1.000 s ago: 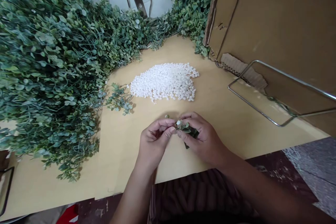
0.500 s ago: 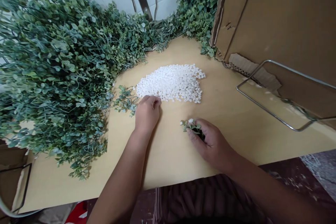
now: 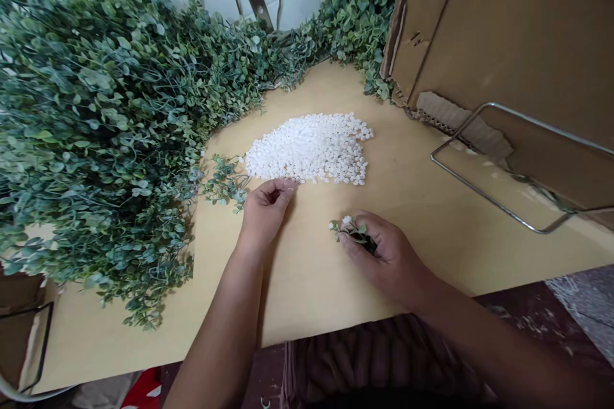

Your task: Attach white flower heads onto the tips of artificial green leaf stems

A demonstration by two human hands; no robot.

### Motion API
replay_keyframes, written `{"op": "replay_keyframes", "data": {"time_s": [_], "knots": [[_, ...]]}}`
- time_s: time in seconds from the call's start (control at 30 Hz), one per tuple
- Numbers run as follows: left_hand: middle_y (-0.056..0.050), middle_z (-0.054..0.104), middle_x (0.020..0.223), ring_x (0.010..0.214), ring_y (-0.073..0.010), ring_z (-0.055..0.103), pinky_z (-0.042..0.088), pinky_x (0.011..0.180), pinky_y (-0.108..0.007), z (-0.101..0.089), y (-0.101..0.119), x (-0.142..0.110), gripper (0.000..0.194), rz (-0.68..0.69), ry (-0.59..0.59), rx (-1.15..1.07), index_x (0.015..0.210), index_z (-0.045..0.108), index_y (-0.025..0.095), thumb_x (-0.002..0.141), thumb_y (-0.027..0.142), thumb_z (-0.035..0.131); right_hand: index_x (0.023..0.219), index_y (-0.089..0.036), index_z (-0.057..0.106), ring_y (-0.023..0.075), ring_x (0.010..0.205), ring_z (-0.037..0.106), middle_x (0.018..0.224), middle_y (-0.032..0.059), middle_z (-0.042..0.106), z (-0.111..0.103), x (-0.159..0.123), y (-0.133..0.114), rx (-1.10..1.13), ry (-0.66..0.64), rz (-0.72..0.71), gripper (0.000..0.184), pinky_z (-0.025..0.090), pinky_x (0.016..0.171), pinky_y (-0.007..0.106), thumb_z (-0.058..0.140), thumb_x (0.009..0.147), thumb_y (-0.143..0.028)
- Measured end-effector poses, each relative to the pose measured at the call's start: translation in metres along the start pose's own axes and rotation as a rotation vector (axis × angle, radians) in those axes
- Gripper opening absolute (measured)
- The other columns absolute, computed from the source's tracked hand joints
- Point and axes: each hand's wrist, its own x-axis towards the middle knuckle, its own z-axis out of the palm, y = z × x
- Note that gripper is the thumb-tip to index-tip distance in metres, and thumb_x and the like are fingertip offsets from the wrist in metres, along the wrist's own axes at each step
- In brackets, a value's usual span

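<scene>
At the front edge of a heap of small white flower heads (image 3: 309, 148), my left hand (image 3: 266, 204) has thumb and fingertips pinched together. Whatever lies in that pinch is too small to make out, perhaps a white bit at the tips. My right hand (image 3: 388, 259), nearer the table's front, is closed around an artificial leaf sprig (image 3: 352, 230). A couple of white flower heads show on the sprig, and its lower part is hidden in the palm. Just left of the heap lies a loose green sprig (image 3: 224, 180).
A big mass of artificial greenery (image 3: 119, 121) covers the table's left side and runs along the back wall. More greenery (image 3: 362, 13) stands at the back right beside a cardboard box (image 3: 518, 32). A bent metal wire frame (image 3: 489, 201) juts over the tabletop (image 3: 307, 287) at right.
My left hand has opened its pinch slightly and turned a little at the heap's edge. The right hand keeps hold of the sprig almost unmoved. The whole view has shifted slightly.
</scene>
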Motion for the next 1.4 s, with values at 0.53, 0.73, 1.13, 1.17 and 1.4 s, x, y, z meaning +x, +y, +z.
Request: {"op": "replay_keyframes", "data": {"time_s": [0.53,0.73,1.13,1.17,1.4], "knots": [[-0.002,0.069,0.068,0.067,-0.0123,0.061,0.049,0.072,-0.025,0.012,0.016,-0.046,0.02,-0.092,-0.207,-0.246,0.075,0.071,0.016,0.062,0.03,0.076,0.066,-0.014,0.048,0.0057,0.065,0.044,0.066,-0.0001,0.048,-0.003,0.001,0.002,0.095,0.06,0.019,0.017,0.038,0.061,0.017,0.047,0.081,-0.023],[-0.003,0.072,0.075,0.07,-0.0117,0.063,0.051,0.072,-0.023,0.018,0.01,-0.057,0.022,-0.162,-0.252,-0.298,0.08,0.074,0.018,0.062,0.031,0.078,0.066,-0.015,0.047,0.006,0.066,0.043,0.066,-0.0003,0.045,-0.001,0.0,0.002,0.095,0.043,0.002,0.018,0.038,0.063,0.018,0.046,0.082,-0.023],[-0.004,0.074,0.077,0.07,-0.0124,0.067,0.054,0.073,-0.024,0.023,0.007,-0.058,0.024,-0.085,-0.166,-0.288,0.085,0.073,0.017,0.064,0.028,0.076,0.065,-0.014,0.046,0.0051,0.064,0.044,0.065,-0.0001,0.048,-0.001,0.001,0.0,0.073,0.011,0.01,0.019,0.038,0.062,0.017,0.045,0.082,-0.023],[-0.004,0.074,0.078,0.072,-0.0125,0.067,0.054,0.074,-0.024,0.023,0.007,-0.058,0.023,-0.079,-0.168,-0.304,0.085,0.072,0.017,0.064,0.027,0.077,0.065,-0.014,0.046,0.0048,0.063,0.044,0.065,-0.0004,0.047,-0.001,0.001,0.0,0.068,0.017,0.008,0.019,0.037,0.062,0.017,0.045,0.082,-0.023],[-0.002,0.074,0.075,0.072,-0.0128,0.069,0.056,0.073,-0.023,0.025,0.008,-0.061,0.016,-0.097,-0.212,-0.379,0.075,0.073,0.018,0.061,0.022,0.079,0.061,-0.013,0.048,0.0037,0.058,0.041,0.06,-0.0019,0.043,0.0,0.003,-0.001,0.017,0.052,0.045,0.021,0.035,0.057,0.016,0.047,0.079,-0.023]]}}
